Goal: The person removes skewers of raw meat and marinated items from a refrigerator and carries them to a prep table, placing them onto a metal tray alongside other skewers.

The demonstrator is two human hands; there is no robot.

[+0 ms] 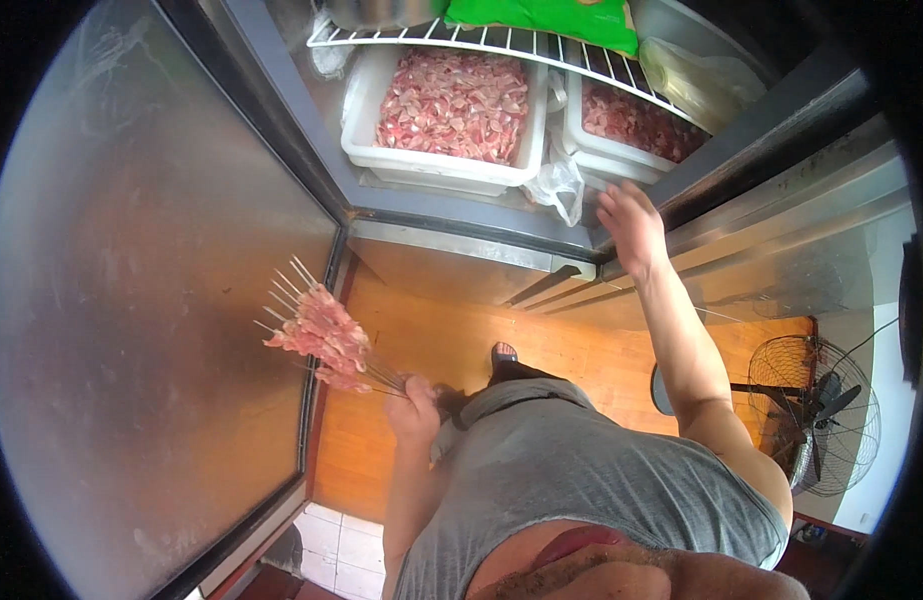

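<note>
My left hand (414, 409) grips the lower ends of several thin skewers threaded with raw meat (326, 330). Their pointed tips stick out beyond the meat, in front of the open refrigerator door (168, 300). My right hand (631, 221) reaches to the front right of the refrigerator, with nothing seen in it and its fingers slightly bent and blurred. Just beyond it, a white tub (619, 146) of cut raw meat sits on top of another pale tub; whether my fingertips touch them I cannot tell. A larger white tub (446, 161) of meat pieces stands to the left.
A white wire shelf (499, 46) above the tubs bears a green bag (544, 19) and a clear plastic bag (701, 79). Another plastic bag (560, 184) lies between the tubs. A caged fan (814, 412) stands at right on the wooden floor (611, 349).
</note>
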